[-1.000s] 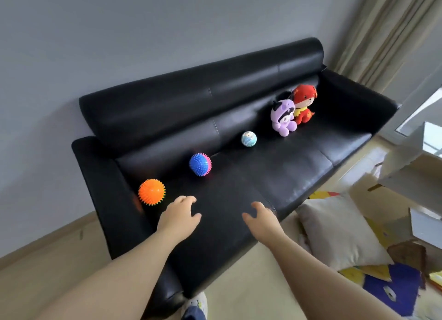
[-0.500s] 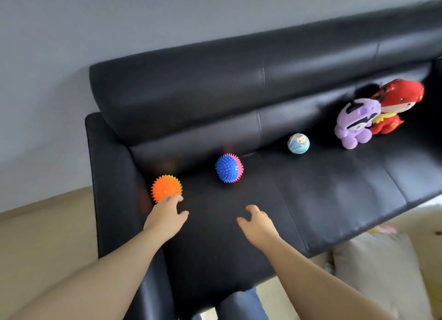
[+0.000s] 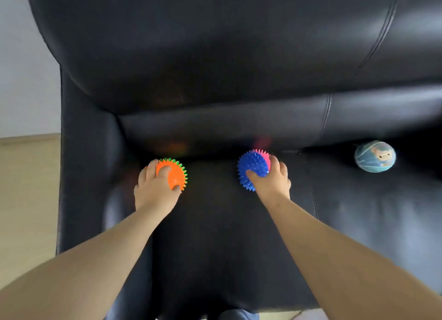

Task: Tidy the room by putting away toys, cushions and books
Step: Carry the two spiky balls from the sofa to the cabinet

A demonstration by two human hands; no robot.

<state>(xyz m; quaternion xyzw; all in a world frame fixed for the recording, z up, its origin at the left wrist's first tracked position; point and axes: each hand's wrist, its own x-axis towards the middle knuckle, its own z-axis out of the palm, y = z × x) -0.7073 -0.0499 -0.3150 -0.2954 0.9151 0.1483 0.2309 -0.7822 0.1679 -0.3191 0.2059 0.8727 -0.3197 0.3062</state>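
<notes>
Black leather sofa seat (image 3: 215,224) carries the toys: my left hand (image 3: 155,190) grasps the orange spiky ball (image 3: 175,176), my right hand (image 3: 270,183) the blue-and-pink spiky ball (image 3: 253,166), seemingly to lift both together.

The left hand (image 3: 155,191) and right hand (image 3: 272,184) join bare forearms (image 3: 334,260); blue trouser cloth (image 3: 239,315) shows below.

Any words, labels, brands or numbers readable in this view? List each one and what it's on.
No text is readable.
On the pale blue ball: a printed cartoon figure, blurred; no lettering can be made out.
On the orange spiky ball, gripped by the left hand: no marks.
On the blue and pink spiky ball, gripped by the right hand: no marks.
On the black sofa: no label shows.
</notes>
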